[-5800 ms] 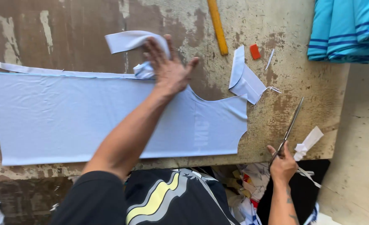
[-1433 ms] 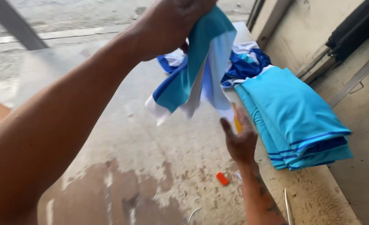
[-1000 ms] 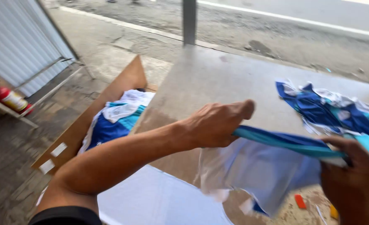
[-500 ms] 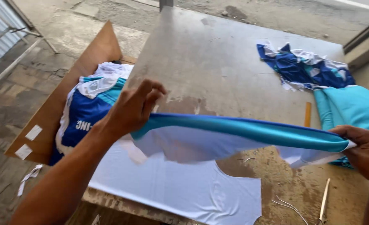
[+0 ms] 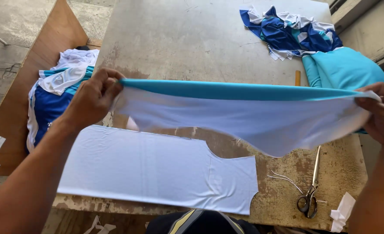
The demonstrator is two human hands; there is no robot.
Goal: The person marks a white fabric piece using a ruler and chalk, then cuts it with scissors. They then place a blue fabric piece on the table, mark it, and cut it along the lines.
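Below the grip lay a cut white panel [image 5: 157, 169]; scissors [image 5: 310, 190] under the right hand [image 5: 380, 112]. Both hands, left [image 5: 92, 99] included, were closed on a folded teal-and-white cloth [image 5: 244, 112], stretched taut above the table [image 5: 192, 47]. Judgement: sagging cloth could shift the panel. Right fingertips hidden.

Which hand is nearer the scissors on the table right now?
Right. The right hand grips the stretched fabric's end almost straight above the scissors; the left hand holds the other end, far across the table.
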